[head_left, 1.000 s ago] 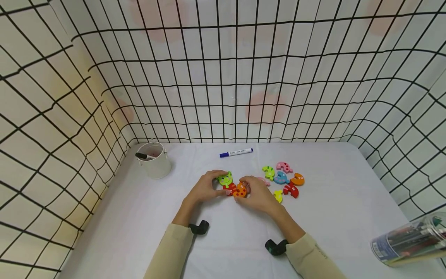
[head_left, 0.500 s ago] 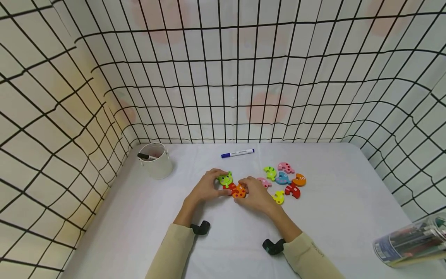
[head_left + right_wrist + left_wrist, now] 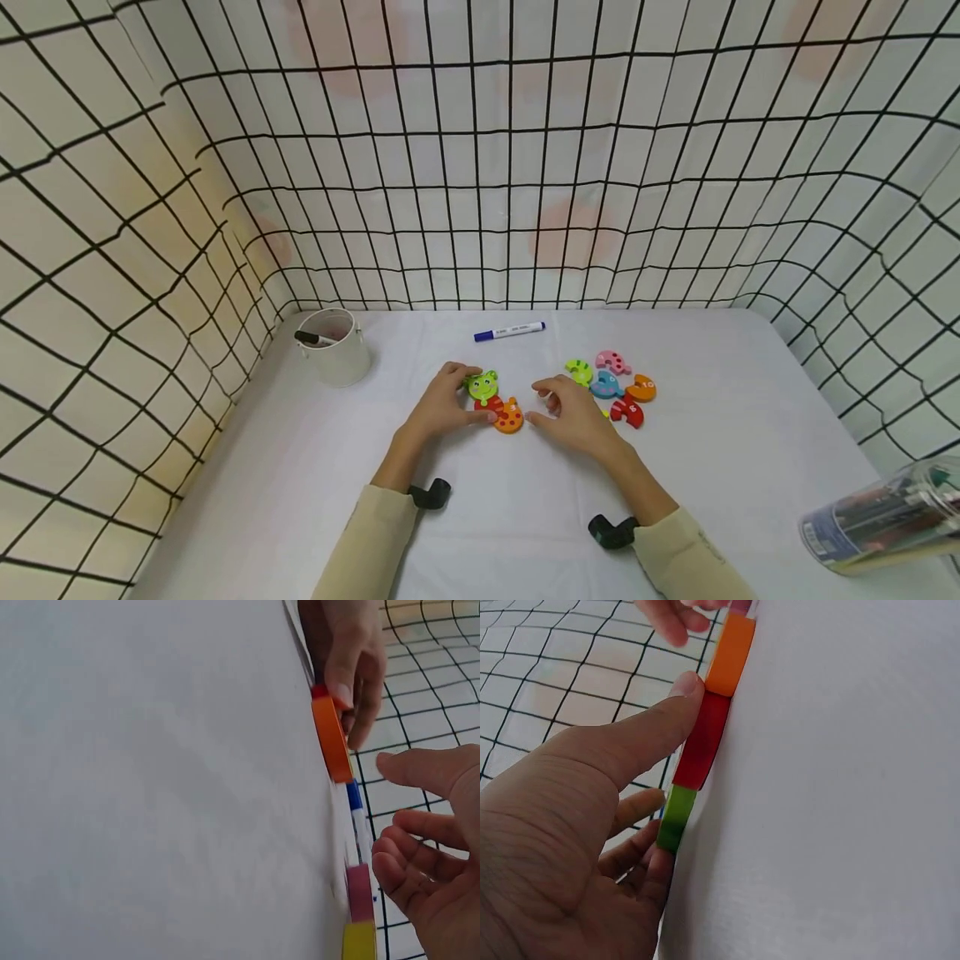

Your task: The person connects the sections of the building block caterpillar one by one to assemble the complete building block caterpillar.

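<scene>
A black-gridded wall (image 3: 510, 179) rises behind my white table (image 3: 750, 450), with a packed clear jar (image 3: 870, 517) at the near right. My left hand (image 3: 441, 406) grips a short toy row (image 3: 703, 742), thumb against its side, fingers curled round its far end; my right hand (image 3: 577, 419) is released, fingers loosely bent, just beside the row's other end. A white pail (image 3: 337, 362) stands farther left, a dark-capped pen (image 3: 313, 338) leaning inside, and a blue-capped marker (image 3: 510, 332) lies beyond my hands. The row rests on the table between my hands: a smiling green head (image 3: 483, 386) touches a red striped piece (image 3: 491, 404), which touches an orange spotted piece (image 3: 510, 417). Past my right hand lie loose pieces, among them a blue piece (image 3: 606, 384), a pink spotted piece (image 3: 613, 362) and a numbered orange piece (image 3: 641, 387).
</scene>
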